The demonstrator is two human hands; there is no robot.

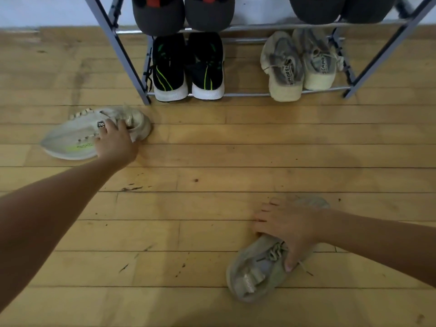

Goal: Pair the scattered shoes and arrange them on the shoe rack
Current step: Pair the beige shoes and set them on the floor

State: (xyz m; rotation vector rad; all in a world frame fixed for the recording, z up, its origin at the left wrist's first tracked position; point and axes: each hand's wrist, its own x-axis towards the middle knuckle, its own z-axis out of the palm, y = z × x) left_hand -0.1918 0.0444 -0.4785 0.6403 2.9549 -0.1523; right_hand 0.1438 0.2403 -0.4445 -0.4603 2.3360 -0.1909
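A white sneaker (73, 135) with a yellow-green stripe lies on the wooden floor left of the shoe rack (132, 67). My left hand (115, 143) grips it at the collar, fingers curled into the opening. A beige knit sneaker (254, 272) lies on the floor at the lower right, heel toward me. My right hand (290, 228) holds it over the laces, thumb against its side. On the rack's bottom shelf stand a black pair with green stripes (187, 67) and a grey-beige pair (299, 64).
Dark grey shoes (182, 13) sit on the shelf above, with more dark shoes (339, 8) at the top right. The rack's bottom shelf has a gap between its two pairs. Bare wooden floor (212, 149) stretches between my hands and the rack.
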